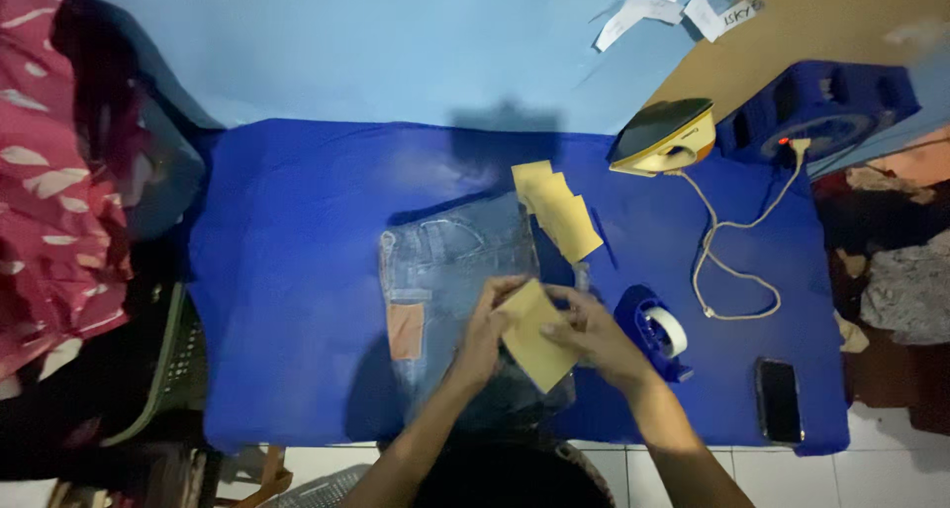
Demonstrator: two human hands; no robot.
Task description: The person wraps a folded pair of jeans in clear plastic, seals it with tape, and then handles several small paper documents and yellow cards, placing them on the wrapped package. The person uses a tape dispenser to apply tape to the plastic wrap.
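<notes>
both hands pinching a tan paper piece [535,333], left hand [484,332] and right hand [594,335] on opposite edges, over bagged folded jeans [450,271] on blue cloth [287,271]. tape dispenser [657,332] just beside.

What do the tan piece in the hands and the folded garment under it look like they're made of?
The tan piece, held by the left hand and the right hand, looks like matte brown paper or thin card: flat, stiff, with straight edges. The folded garment looks like faded blue denim with seams and a brownish patch, seemingly inside a glossy clear plastic bag.
</notes>
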